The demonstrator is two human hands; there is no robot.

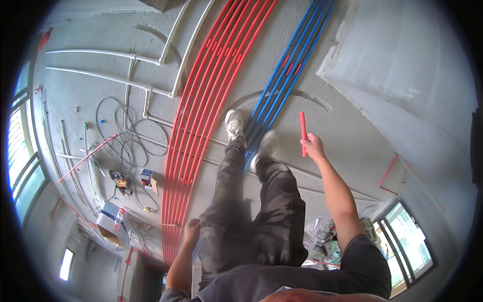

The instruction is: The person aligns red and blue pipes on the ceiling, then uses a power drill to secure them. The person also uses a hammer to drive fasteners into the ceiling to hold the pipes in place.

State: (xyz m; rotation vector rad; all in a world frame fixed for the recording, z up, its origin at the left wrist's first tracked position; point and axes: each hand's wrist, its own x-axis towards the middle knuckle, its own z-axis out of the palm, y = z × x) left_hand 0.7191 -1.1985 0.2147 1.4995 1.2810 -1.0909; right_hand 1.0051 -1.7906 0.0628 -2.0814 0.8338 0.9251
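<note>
My right hand (315, 147) grips a short, straight piece of red pipe (303, 123) near its lower end, over bare floor to the right of the blue pipes (282, 80). My left hand (191, 232) hangs low beside my left thigh, its fingers curled closed. A thin orange-brown stick-like thing (168, 224) shows just left of that hand; whether the hand holds it I cannot tell. A bundle of parallel red pipes (201, 100) runs along the floor left of my legs. My left shoe (234, 125) stands between the red and blue runs; my right shoe (265, 146) is blurred.
White pipes (115, 79) with elbows lie at the upper left. A tangled grey hose (126, 136), a yellow-black power tool (121, 182), a small blue box (147, 176) and a larger carton (111, 221) are at left. Bagged rubble (322, 236) lies behind me at right. A wall corner (322, 73) juts in at right.
</note>
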